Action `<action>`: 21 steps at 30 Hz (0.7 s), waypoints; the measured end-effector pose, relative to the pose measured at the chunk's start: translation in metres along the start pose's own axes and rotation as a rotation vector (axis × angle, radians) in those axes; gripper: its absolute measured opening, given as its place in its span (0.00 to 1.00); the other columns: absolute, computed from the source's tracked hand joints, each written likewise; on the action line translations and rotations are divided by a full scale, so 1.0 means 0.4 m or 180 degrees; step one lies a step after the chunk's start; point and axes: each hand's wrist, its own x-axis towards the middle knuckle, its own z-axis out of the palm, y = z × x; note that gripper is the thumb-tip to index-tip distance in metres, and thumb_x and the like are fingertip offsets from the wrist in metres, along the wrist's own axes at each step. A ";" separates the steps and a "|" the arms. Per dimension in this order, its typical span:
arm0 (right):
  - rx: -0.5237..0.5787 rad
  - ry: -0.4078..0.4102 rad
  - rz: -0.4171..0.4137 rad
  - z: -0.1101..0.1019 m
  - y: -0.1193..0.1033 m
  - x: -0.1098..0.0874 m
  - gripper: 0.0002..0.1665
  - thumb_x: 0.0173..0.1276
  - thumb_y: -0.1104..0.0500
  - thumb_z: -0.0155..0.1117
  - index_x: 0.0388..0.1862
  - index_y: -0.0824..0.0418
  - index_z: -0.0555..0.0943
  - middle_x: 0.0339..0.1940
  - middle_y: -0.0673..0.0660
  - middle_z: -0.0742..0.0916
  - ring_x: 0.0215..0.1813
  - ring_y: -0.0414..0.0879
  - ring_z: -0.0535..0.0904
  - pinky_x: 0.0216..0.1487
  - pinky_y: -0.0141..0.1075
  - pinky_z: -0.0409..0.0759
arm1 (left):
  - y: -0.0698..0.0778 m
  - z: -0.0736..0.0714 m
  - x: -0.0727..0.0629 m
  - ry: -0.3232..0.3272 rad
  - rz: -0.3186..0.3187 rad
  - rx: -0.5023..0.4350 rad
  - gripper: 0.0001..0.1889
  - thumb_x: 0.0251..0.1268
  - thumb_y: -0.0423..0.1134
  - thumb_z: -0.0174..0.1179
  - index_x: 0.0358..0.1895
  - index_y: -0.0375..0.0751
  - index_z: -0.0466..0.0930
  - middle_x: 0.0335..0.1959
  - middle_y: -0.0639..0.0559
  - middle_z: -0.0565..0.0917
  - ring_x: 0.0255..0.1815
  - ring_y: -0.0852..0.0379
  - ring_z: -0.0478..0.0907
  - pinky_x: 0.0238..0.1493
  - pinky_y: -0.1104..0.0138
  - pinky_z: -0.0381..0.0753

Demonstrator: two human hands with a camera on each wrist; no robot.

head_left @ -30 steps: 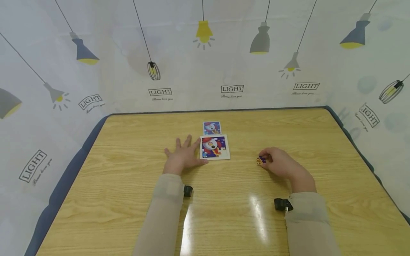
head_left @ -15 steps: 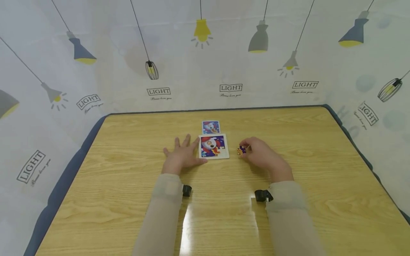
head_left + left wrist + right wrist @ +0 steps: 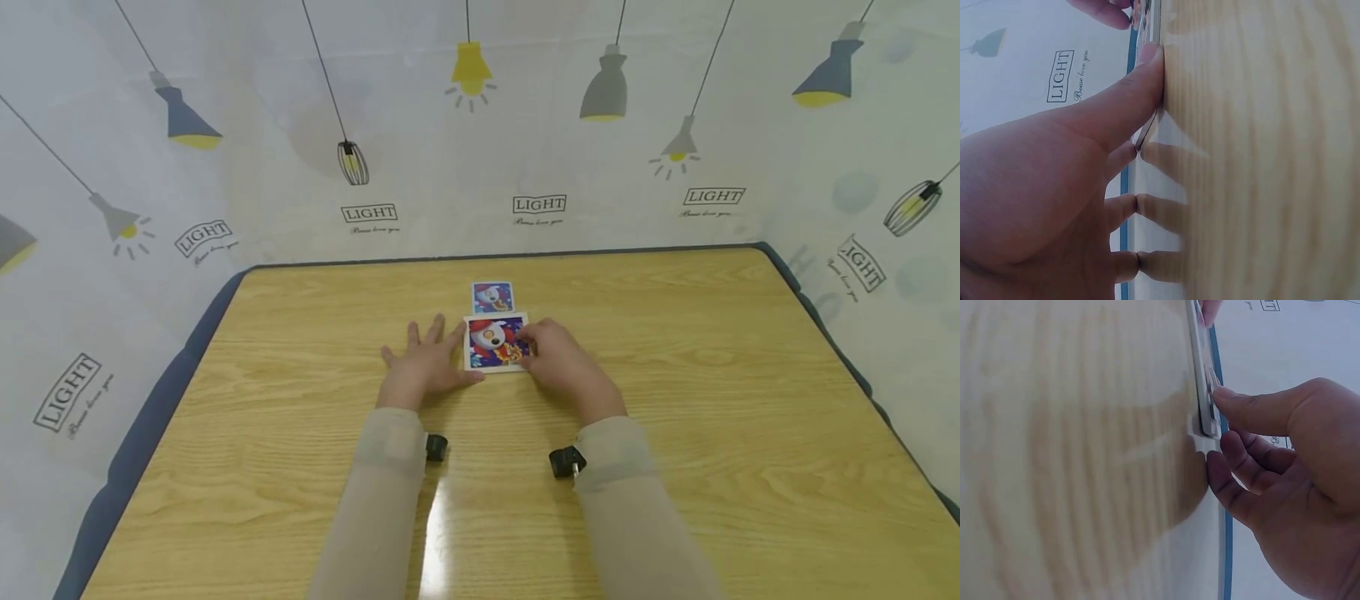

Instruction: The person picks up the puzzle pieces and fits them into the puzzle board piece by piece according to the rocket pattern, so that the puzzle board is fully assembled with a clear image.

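A small square jigsaw puzzle in a white frame [image 3: 495,369] lies flat on the table, showing a white cartoon figure with red on a purple ground. My left hand [image 3: 423,367] is spread at its left side, the thumb at the near left corner and the index finger along the left edge. With thumb and fingertips my right hand [image 3: 558,360] pinches an orange and purple puzzle piece [image 3: 513,353] at the puzzle's lower right part. In the right wrist view the thumb [image 3: 1260,412] lies on top of the board's end, and the fingers mostly hide the piece.
A smaller picture card [image 3: 492,297] with the same design lies just behind the puzzle. Both lie on a wood-grain table [image 3: 480,517]. A wall cloth printed with lamps [image 3: 442,167] stands behind the table's far edge.
My right hand has carried the puzzle piece leftward from the open table onto the lower right part of the puzzle. My left hand has stayed at the puzzle's left edge.
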 end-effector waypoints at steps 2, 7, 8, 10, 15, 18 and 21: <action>0.0002 0.0029 -0.0041 0.008 -0.001 0.002 0.23 0.79 0.63 0.63 0.70 0.64 0.81 0.63 0.66 0.80 0.56 0.54 0.77 0.64 0.50 0.82 | -0.002 0.002 0.006 -0.0016 -0.0011 0.0008 0.55 0.64 0.76 0.61 0.88 0.70 0.41 0.91 0.51 0.31 0.89 0.29 0.25 0.74 0.18 0.28; 0.0012 0.0056 -0.0059 0.018 -0.001 0.006 0.20 0.78 0.63 0.64 0.66 0.63 0.84 0.65 0.66 0.80 0.61 0.57 0.79 0.70 0.54 0.81 | -0.015 0.016 0.027 -0.0015 -0.0030 0.0008 0.56 0.62 0.78 0.62 0.87 0.73 0.40 0.91 0.53 0.29 0.89 0.30 0.23 0.74 0.17 0.29; 0.0007 0.0048 -0.0052 0.019 0.000 0.007 0.20 0.78 0.63 0.64 0.66 0.63 0.84 0.65 0.66 0.80 0.62 0.58 0.79 0.71 0.54 0.81 | -0.017 0.018 0.029 -0.0013 -0.0031 0.0008 0.56 0.62 0.78 0.62 0.87 0.73 0.40 0.91 0.54 0.29 0.89 0.30 0.23 0.74 0.17 0.29; -0.0010 0.0026 -0.0040 0.021 0.001 0.008 0.19 0.79 0.63 0.64 0.66 0.63 0.84 0.65 0.66 0.80 0.63 0.58 0.79 0.72 0.55 0.80 | -0.020 0.021 0.032 -0.0005 -0.0028 0.0005 0.56 0.61 0.79 0.62 0.87 0.74 0.40 0.91 0.54 0.30 0.89 0.30 0.23 0.73 0.17 0.29; -0.0062 0.0000 -0.0031 0.022 0.002 0.011 0.19 0.79 0.63 0.64 0.65 0.63 0.84 0.65 0.66 0.80 0.66 0.60 0.79 0.75 0.56 0.78 | -0.020 0.021 0.033 -0.0006 -0.0029 0.0000 0.56 0.61 0.79 0.62 0.87 0.75 0.40 0.91 0.54 0.30 0.89 0.30 0.23 0.73 0.17 0.29; -0.0078 -0.0003 -0.0028 0.021 -0.001 0.011 0.19 0.79 0.62 0.64 0.65 0.63 0.84 0.66 0.66 0.80 0.68 0.61 0.79 0.76 0.56 0.77 | -0.018 0.016 0.031 -0.0030 -0.0042 0.0003 0.56 0.62 0.79 0.61 0.87 0.75 0.40 0.91 0.54 0.29 0.89 0.30 0.23 0.74 0.17 0.29; -0.0029 0.0011 0.0031 0.022 -0.003 0.010 0.19 0.79 0.62 0.64 0.65 0.63 0.85 0.64 0.66 0.80 0.65 0.58 0.79 0.75 0.55 0.78 | -0.018 0.017 0.030 -0.0031 -0.0033 0.0013 0.55 0.62 0.79 0.61 0.87 0.74 0.40 0.91 0.54 0.29 0.89 0.30 0.23 0.73 0.16 0.29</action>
